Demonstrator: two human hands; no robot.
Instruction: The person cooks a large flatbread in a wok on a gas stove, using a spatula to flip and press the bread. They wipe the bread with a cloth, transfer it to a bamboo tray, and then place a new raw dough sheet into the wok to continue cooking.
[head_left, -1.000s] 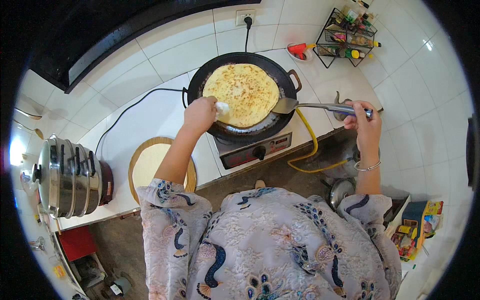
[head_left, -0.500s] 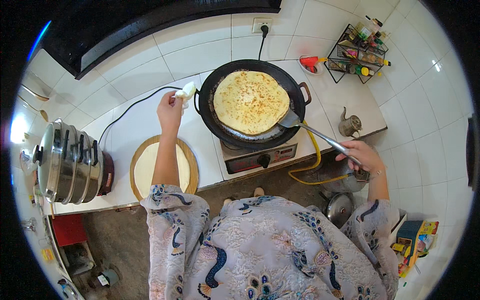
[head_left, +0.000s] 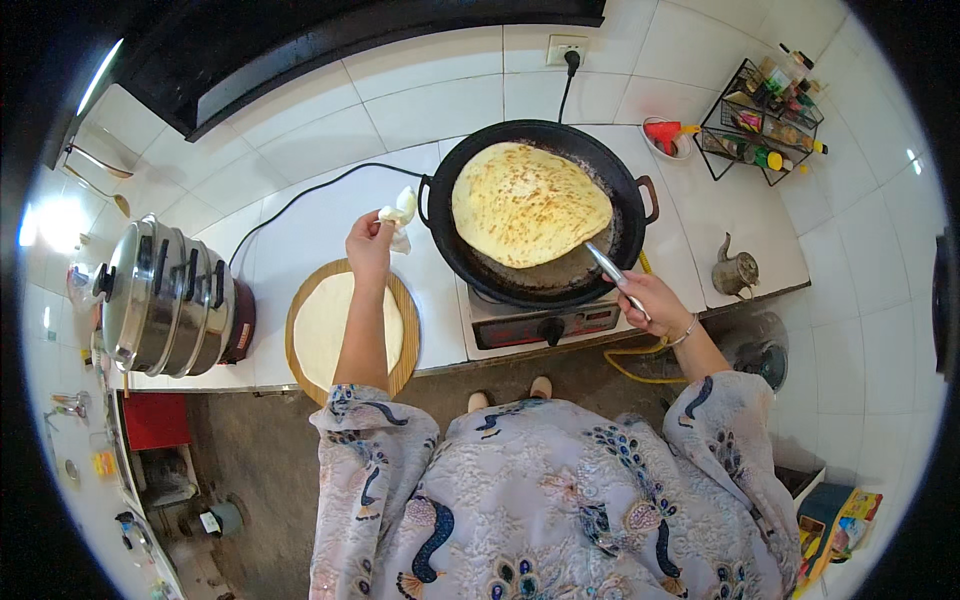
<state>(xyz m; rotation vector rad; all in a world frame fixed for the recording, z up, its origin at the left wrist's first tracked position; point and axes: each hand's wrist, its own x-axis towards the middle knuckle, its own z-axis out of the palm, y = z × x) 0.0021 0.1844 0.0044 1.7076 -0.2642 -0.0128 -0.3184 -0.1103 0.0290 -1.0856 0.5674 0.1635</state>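
A browned round flatbread [head_left: 530,205] lies in a black two-handled pan [head_left: 565,278] on the cooker, shifted toward the pan's far left side. My right hand [head_left: 654,304] grips a metal spatula [head_left: 606,264] by its handle; the blade is hidden beneath the flatbread's near right edge. To the left of the pan, my left hand [head_left: 369,248] pinches a crumpled white piece of cloth or paper [head_left: 401,214] next to the pan's left handle. Below that forearm, a pale sheet of rolled dough [head_left: 325,325] rests on a round wooden board [head_left: 411,335], partly covered by the arm.
A stacked steamer [head_left: 160,295] stands at the counter's left end. Right of the pan are a small metal pot [head_left: 735,270], a bowl [head_left: 680,148] holding something red, and a wire rack [head_left: 755,125] of bottles. Under the pan, the cooker [head_left: 545,326] has a front knob.
The spatula has slid further under the flatbread, pushing it up and left and bending its outline. My right hand has come closer to the pan. The whole view has shifted slightly.
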